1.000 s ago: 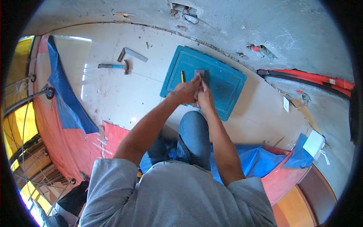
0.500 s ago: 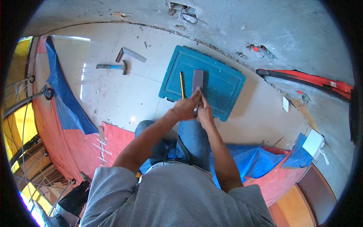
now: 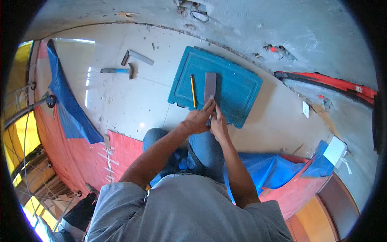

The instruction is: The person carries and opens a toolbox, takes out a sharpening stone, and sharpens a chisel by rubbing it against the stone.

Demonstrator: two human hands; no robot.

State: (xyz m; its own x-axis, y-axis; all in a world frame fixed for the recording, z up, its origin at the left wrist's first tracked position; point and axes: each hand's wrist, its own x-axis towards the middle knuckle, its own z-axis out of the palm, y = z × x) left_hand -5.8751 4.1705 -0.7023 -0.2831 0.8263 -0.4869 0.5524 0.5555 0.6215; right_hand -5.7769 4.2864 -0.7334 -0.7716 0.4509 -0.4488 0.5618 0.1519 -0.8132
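Note:
A brownish-grey flat block (image 3: pixel 210 84) lies on the teal case (image 3: pixel 238 90), pointing away from me. At its near end my left hand (image 3: pixel 198 120) and my right hand (image 3: pixel 218 125) are pressed close together, fingers closed round a small object that they mostly hide; I cannot make out what it is. A yellow pencil (image 3: pixel 193 91) rests on the case just left of the block, its near end close to my left hand.
On the tiled floor at the left are a hammer (image 3: pixel 117 70) and a metal square (image 3: pixel 139 57). A rough grey wall (image 3: pixel 242 28) runs along the far side. Blue sheeting (image 3: pixel 266 169) and red sheeting (image 3: pixel 125 155) lie nearer, with a metal frame (image 3: pixel 26 109) at far left.
Both hands have drawn back toward my body from the middle of the case, uncovering the block and more of the pencil. Over the last half second they have moved little.

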